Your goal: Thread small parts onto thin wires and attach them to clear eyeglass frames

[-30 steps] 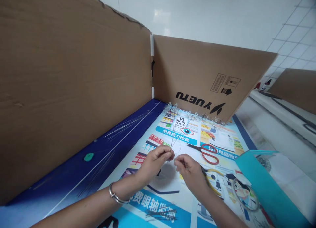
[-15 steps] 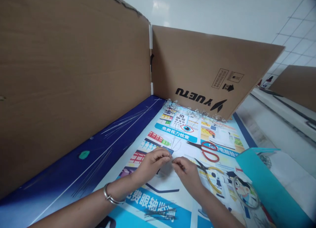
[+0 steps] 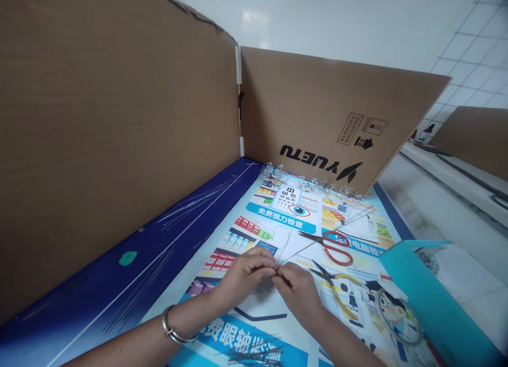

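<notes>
My left hand point(image 3: 254, 271), with a silver bangle point(image 3: 170, 327) on its wrist, meets my right hand point(image 3: 297, 290) over the printed sheet. The fingertips of both are pinched together on thin wire point(image 3: 300, 250). One end of it runs up to the right over the scissors, and a finer curved piece rises above the fingers. The exact spot where the fingers grip is hidden. Just beyond my right hand lie red-handled scissors point(image 3: 336, 249). Nearer to it are yellow-handled pliers point(image 3: 341, 297), their jaws pointing up left.
Cardboard panels point(image 3: 119, 118) stand at the left and back. Small clear wire pieces point(image 3: 309, 185) line the back panel's foot. Straight dark wires point(image 3: 141, 287) lie at left, more point(image 3: 254, 354) in front. A wire coil point(image 3: 397, 316) and a teal folder point(image 3: 444, 298) are at right. Green putty-like lump point(image 3: 127, 258) sits left.
My fingertips have come closer together, and a straight wire now sticks out to the upper right from them. The whole view has shifted slightly.
</notes>
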`<state>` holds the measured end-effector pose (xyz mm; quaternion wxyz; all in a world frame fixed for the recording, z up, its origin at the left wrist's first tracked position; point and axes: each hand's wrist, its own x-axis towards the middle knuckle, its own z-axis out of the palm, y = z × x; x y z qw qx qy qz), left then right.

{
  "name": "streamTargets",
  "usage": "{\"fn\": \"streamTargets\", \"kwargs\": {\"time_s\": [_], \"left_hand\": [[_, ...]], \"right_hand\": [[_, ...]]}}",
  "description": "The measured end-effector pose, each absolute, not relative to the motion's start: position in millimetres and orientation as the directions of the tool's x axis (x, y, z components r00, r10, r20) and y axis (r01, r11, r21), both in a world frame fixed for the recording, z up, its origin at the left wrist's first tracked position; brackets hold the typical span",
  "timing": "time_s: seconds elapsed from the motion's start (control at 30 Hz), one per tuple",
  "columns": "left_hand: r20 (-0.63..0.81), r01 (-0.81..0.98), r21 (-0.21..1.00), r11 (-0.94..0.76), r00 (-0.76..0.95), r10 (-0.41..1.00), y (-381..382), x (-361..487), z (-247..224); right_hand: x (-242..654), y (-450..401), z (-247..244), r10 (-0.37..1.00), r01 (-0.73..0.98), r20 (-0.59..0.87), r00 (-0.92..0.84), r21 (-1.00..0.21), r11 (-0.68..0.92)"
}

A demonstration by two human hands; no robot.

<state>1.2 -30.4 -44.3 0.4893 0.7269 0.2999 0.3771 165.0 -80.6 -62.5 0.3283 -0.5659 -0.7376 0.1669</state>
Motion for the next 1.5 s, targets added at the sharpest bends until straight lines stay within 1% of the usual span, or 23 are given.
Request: {"fn": "streamTargets", "kwargs": {"time_s": [0.13,0.23,0.37,0.43,0.5,0.6,0.67,0.77,0.87,0.93,1.0,1.17,1.27,1.37,1.5], "left_hand": [[0.256,0.071,0.938,-0.339,0.517,0.817,-31.4,3.6,-45.2],[0.251,0.038,0.950,-0.310,0.500,0.829,-32.6,5.1,-48.8],[0.138,-0.007,0.987,-0.159,0.535,0.834,-34.2,5.8,-50.8],[0.087,-0.007,0.995,-0.099,0.548,0.832,-34.1,5.2,-49.0],[0.081,-0.004,0.996,-0.093,0.536,0.841,-33.7,4.7,-46.2],[0.081,-0.021,0.996,-0.084,0.560,0.824,-34.2,4.9,-42.9],[0.045,-0.072,0.997,0.000,0.629,0.776,-35.6,6.3,-42.9],[-0.016,-0.169,0.966,0.197,0.718,0.696,-37.9,9.2,-46.6],[-0.062,-0.218,0.912,0.347,0.763,0.644,-38.4,10.9,-50.8],[-0.083,-0.214,0.896,0.390,0.780,0.620,-37.3,10.6,-51.7],[-0.083,-0.189,0.912,0.363,0.784,0.616,-35.3,9.2,-51.0],[-0.042,-0.100,0.976,0.193,0.786,0.617,-27.1,4.1,-50.1],[-0.068,-0.013,0.992,0.126,0.785,0.616,-22.2,2.7,-53.0],[-0.082,0.029,0.995,0.097,0.786,0.612,-19.7,3.3,-56.5],[-0.071,0.027,0.996,0.080,0.783,0.618,-20.0,4.3,-59.1]], "right_hand": [[163.0,-81.3,-62.8,0.932,0.774,0.326,-0.158,-0.545,0.322],[159.2,-82.5,-64.2,0.921,0.803,0.359,-0.153,-0.498,0.327],[158.0,-83.6,-64.7,0.915,0.809,0.380,-0.137,-0.491,0.325],[161.3,-83.2,-59.6,0.925,0.794,0.352,-0.142,-0.517,0.319],[166.3,-81.7,-49.7,0.938,0.769,0.324,-0.122,-0.567,0.295],[173.0,-78.2,-30.8,0.958,0.682,0.281,-0.061,-0.689,0.246],[174.8,-76.3,-20.5,0.970,0.587,0.229,-0.084,-0.775,0.234],[173.9,-75.2,-13.3,0.970,0.437,0.183,-0.157,-0.868,0.234],[171.5,-75.6,-12.7,0.971,0.365,0.199,-0.130,-0.901,0.233],[170.3,-76.0,-13.0,0.972,0.374,0.205,-0.112,-0.898,0.232],[169.9,-76.4,-12.5,0.974,0.405,0.202,-0.101,-0.886,0.225],[170.5,-77.0,-10.4,0.982,0.506,0.166,-0.094,-0.841,0.190],[170.7,-77.4,-9.6,0.984,0.556,0.154,-0.093,-0.812,0.179],[169.7,-78.0,-9.3,0.984,0.582,0.157,-0.087,-0.793,0.178],[167.5,-78.8,-8.2,0.980,0.595,0.171,-0.097,-0.779,0.195]]}}
